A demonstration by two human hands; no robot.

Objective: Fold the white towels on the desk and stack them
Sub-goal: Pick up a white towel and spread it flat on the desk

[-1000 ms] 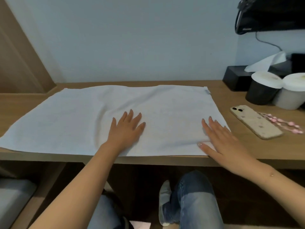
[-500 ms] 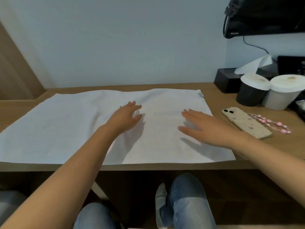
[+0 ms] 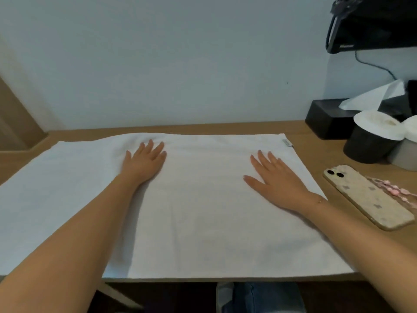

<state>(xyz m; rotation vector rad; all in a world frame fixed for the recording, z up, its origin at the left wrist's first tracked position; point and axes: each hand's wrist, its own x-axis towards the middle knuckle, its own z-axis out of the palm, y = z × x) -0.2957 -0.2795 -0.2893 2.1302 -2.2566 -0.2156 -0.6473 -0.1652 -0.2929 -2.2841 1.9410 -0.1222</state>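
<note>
Towel (image 3: 203, 211): one, white, flat across desk (image 3: 316, 129), apparently folded once. Left hand (image 3: 144, 161), right hand (image 3: 277, 179): spread flat, palms down, gripping nothing. Stage: early; further folds and stacking outstanding. No stack visible.

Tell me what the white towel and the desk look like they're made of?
Towel: seemingly soft woven cloth, matte white, with gentle ripples and a small sewn tag at its far right corner. Desk: wood or wood-look laminate, light brown, smooth; which one is unclear.
</note>
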